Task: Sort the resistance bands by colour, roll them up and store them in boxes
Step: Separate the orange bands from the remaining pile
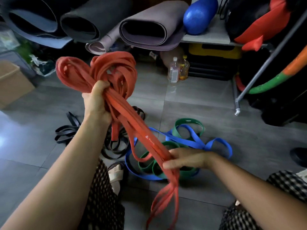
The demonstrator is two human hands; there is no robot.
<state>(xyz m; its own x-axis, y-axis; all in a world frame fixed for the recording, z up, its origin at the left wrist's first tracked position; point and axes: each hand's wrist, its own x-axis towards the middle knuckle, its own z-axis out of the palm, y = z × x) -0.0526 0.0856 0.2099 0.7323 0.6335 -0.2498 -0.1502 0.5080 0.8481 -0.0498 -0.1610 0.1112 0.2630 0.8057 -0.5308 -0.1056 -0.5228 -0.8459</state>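
Head view: left hand (pixel 96 100) fisted around looped red bands (pixel 99 68); right hand (pixel 186 159) grips their trailing strands, nearer, right.

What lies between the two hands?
In the head view, a bunch of red resistance bands spans the gap. The raised left hand grips it, and the strands slope down to the right hand, which holds them.

dim indoor light, soft shadows. pale glare on the floor tiles (pixel 3 138) at left. wide-angle bending at edges; slight overall softness.
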